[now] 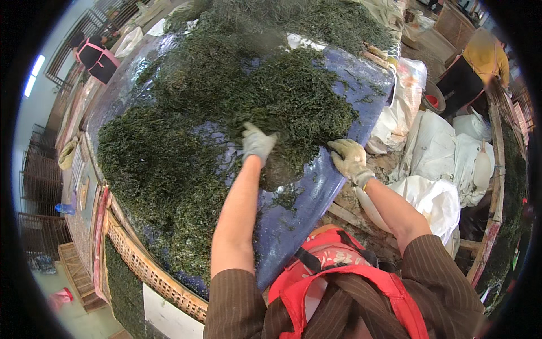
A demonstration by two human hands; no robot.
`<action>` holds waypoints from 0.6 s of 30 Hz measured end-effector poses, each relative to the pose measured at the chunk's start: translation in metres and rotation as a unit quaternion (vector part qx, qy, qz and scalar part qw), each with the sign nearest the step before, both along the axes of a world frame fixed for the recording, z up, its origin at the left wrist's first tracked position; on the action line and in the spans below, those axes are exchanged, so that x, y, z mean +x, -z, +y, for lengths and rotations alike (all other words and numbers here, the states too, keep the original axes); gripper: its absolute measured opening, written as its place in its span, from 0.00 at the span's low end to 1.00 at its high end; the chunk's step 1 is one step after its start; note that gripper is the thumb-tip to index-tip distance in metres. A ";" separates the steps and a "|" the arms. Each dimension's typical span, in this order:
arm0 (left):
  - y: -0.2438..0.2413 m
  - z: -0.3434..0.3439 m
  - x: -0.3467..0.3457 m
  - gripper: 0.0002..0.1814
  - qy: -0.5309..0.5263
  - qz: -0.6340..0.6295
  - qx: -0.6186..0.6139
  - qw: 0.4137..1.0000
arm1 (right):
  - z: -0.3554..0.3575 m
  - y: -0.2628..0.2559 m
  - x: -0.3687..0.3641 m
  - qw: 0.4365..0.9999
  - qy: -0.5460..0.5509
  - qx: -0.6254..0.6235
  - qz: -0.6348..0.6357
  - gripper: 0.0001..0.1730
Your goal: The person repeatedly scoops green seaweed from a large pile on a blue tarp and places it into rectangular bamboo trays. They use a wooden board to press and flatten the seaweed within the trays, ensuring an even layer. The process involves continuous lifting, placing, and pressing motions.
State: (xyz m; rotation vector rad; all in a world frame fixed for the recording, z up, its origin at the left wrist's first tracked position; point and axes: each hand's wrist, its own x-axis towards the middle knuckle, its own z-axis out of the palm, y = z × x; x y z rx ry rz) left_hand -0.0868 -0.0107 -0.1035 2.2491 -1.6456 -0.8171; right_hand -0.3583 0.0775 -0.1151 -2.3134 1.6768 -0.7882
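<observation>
A large heap of dark green leafy matter (292, 97), perhaps tea leaves, is spread over a table covered with a glossy blue sheet (309, 186). My left hand (258, 142), in a pale knit glove, reaches into the middle of it. Its fingers are apart and slightly blurred, with nothing visible in them. At the heap's right edge, my right hand (349, 159) wears a soiled, similar glove. Its bent fingertips touch or nearly touch the leaves, and whether they grip any is hidden. A looser portion of the heap (156, 169) extends along the table's left side.
White sacks (432, 144) stand right of the table, with an open white sack (427, 203) nearer me. A woven bamboo tray edge (156, 258) borders the left. One person (478, 68) in yellow is at upper right; another person (95, 59) is at upper left.
</observation>
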 end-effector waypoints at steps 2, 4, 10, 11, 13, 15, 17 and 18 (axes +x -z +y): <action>0.014 -0.005 -0.004 0.43 0.031 0.046 -0.014 0.998 | 0.002 0.004 -0.001 1.000 0.000 -0.007 0.001 0.17; 0.001 0.000 -0.005 0.36 0.054 0.086 -0.048 0.994 | 0.006 0.004 -0.007 1.000 0.008 -0.007 -0.009 0.17; -0.229 0.025 0.041 0.37 0.080 0.025 -0.271 0.959 | 0.005 0.000 -0.001 0.999 -0.006 -0.010 -0.031 0.17; -0.277 0.021 0.043 0.31 0.092 -0.016 -0.317 0.944 | 0.004 -0.001 -0.005 1.000 -0.002 -0.010 -0.030 0.17; -0.368 0.006 0.047 0.24 0.120 -0.075 -0.402 0.904 | 0.006 -0.001 -0.018 1.000 0.007 -0.011 -0.028 0.16; -0.458 -0.006 0.055 0.18 0.135 -0.103 -0.467 0.868 | 0.005 0.003 -0.026 0.999 0.019 -0.040 -0.024 0.16; -0.539 0.005 0.072 0.18 0.050 -0.034 -0.489 0.870 | 0.006 0.001 -0.008 0.997 -0.006 -0.065 -0.047 0.15; -0.550 -0.002 0.076 0.17 0.023 -0.010 -0.488 0.873 | 0.008 0.001 -0.006 0.997 -0.004 -0.061 -0.047 0.15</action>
